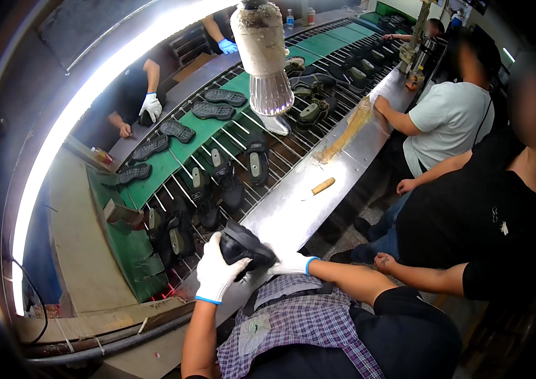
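Observation:
A black shoe (247, 248) is held between my two gloved hands, just over the near end of the metal ledge. My left hand (214, 268), in a white glove with a blue cuff, wraps around the shoe's left end, thumb pressed against its side. At the opposite end, my right hand (289, 263) in a matching glove grips it; most of those fingers are hidden by the shoe. Farther along the ledge lies a tool with a tan handle (323, 186) and a thin tip, touched by neither hand.
Ahead, a roller conveyor carries several black shoes (257, 159) beside a green belt (189, 142) bearing several soles (212, 111). A lamp-like fixture (270, 82) hangs above. Co-workers stand along the right, one in a light shirt (448, 114); across the belt is another's white-gloved hand (151, 106).

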A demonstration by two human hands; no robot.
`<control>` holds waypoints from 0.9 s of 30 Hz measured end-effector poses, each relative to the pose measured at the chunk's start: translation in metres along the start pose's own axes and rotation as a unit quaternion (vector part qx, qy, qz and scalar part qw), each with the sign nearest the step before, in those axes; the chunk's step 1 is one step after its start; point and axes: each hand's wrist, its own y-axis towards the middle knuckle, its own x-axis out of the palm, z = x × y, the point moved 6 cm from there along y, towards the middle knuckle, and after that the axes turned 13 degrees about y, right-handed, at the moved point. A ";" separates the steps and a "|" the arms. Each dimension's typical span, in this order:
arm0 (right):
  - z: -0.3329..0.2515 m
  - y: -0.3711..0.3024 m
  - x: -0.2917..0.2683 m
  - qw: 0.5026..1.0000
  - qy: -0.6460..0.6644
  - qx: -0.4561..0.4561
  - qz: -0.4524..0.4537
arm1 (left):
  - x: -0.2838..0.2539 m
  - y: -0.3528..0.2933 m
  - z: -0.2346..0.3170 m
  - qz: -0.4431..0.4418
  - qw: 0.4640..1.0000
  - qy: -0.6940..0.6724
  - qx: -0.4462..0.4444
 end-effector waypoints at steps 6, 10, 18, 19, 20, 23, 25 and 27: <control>0.011 0.021 -0.010 0.997 0.036 -0.016 -0.059 | -0.002 0.012 0.015 -0.039 0.998 0.044 0.007; 0.006 0.024 -0.011 0.999 -0.038 -0.011 -0.026 | 0.000 0.017 0.005 -0.026 0.999 0.022 0.010; 0.025 0.052 -0.023 0.969 0.211 -0.033 0.123 | 0.008 0.093 -0.032 -0.120 0.993 -0.006 -0.020; 0.036 0.062 -0.019 0.961 0.226 -0.056 0.148 | 0.006 0.096 -0.031 -0.123 0.992 -0.007 -0.018; 0.040 0.071 -0.017 0.959 0.216 -0.083 0.161 | 0.007 0.099 -0.033 -0.124 0.992 -0.012 -0.020; 0.026 0.076 -0.009 0.954 0.251 -0.047 0.155 | 0.014 0.100 -0.047 -0.120 0.992 -0.021 -0.035; 0.032 0.081 -0.005 0.948 0.270 -0.074 0.153 | 0.019 0.100 -0.055 -0.125 0.991 -0.033 -0.047; 0.032 0.083 -0.003 0.942 0.285 -0.097 0.148 | 0.022 0.098 -0.061 -0.118 0.990 -0.036 -0.062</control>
